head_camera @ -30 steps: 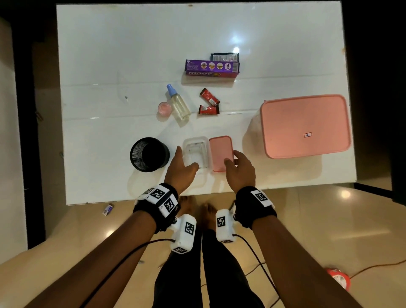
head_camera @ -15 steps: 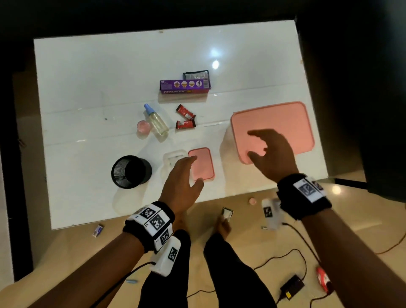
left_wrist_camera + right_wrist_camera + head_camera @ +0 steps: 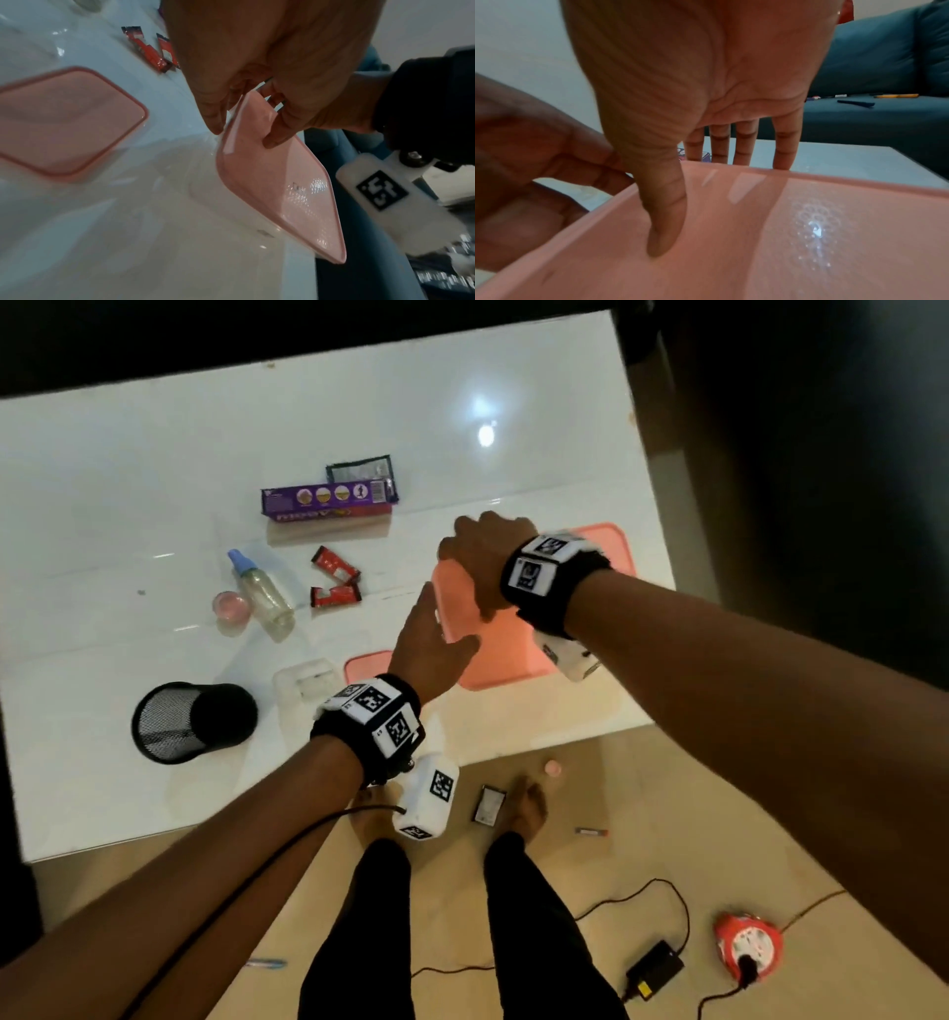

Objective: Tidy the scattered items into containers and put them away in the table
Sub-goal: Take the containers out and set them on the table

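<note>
A large pink-lidded container stands at the right of the white table. My right hand grips its far left corner: the thumb presses on the lid and the fingers hook over the far edge. My left hand reaches in flat, its fingertips touching the lid's left edge. A small clear box and its small pink lid lie side by side, near my left wrist.
On the table lie a black mesh cup on its side, a spray bottle, a small pink jar, red sachets, a purple box and a dark packet. On the floor are cables, a charger and a red reel.
Both hands left the small clear box and its lid and moved right to the large pink container. The right hand now holds its far left corner, the left touches its left edge.
</note>
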Available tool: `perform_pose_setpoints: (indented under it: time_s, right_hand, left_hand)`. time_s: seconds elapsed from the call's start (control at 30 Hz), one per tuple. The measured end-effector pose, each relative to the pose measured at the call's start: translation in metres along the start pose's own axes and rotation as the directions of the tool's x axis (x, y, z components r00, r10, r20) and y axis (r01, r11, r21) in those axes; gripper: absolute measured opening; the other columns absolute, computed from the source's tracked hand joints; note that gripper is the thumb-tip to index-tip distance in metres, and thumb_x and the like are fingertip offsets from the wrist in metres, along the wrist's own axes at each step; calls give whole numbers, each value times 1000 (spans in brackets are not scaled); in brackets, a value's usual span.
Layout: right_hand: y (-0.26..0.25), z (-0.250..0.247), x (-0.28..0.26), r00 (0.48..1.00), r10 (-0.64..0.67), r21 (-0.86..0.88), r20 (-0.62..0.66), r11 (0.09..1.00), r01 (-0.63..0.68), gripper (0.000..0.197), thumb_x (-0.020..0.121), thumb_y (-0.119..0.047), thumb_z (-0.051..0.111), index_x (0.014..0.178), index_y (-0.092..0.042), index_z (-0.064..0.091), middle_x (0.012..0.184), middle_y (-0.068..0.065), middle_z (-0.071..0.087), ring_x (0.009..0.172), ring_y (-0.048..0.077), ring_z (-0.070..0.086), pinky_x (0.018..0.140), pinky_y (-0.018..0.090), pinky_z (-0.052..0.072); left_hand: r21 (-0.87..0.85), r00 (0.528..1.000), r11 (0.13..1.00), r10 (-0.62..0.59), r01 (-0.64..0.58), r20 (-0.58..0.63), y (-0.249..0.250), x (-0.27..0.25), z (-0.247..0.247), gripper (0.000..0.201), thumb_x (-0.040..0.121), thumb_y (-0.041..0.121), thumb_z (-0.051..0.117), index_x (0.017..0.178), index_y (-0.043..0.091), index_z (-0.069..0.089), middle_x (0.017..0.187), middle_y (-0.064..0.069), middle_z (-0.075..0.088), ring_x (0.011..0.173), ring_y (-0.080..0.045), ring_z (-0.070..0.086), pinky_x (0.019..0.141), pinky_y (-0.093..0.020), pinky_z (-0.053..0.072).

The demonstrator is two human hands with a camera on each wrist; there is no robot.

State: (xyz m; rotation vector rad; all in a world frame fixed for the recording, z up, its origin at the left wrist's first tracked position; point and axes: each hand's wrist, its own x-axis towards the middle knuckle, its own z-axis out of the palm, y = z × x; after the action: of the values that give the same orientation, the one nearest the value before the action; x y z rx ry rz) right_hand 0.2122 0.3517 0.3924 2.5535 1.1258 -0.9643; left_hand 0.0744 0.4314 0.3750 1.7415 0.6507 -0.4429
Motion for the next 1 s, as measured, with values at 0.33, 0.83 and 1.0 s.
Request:
perform_pose_setpoints:
  time_s: [0.33, 0.83, 1.0]
  right_hand:
    - [9, 4, -7, 992, -104, 45, -78, 993, 107, 81, 57, -27, 89, 126, -26, 46, 123, -2, 45, 111, 26, 46, 71, 42, 36]
    - [45, -10, -58, 961, -219, 273, -171, 926, 260, 53, 79, -15, 69, 124, -25, 43, 111, 0, 60, 82, 23, 52, 65, 33, 39]
    - [66, -27, -96, 969, -117, 480, -219, 851, 211, 42, 80, -15, 61, 115, -36, 52, 103, -6, 63, 90, 20, 57, 78, 36, 50]
  left_hand:
    - [-273, 979, 947, -193, 169, -65, 15, -3, 13, 77, 53, 13, 60, 127, 35, 52, 122, 5, 62, 112, -21, 58, 96, -50, 49]
    - [-69, 959, 958, -280, 278, -32, 18, 4, 9, 52, 70, -14, 46, 100, 21, 71, 92, 4, 72, 92, -19, 62, 87, -37, 50]
    - [-157, 942, 930, -334, 333, 25, 24, 16, 1, 45, 89, 19, 59, 133, 24, 53, 115, -1, 69, 106, -20, 65, 91, -39, 50]
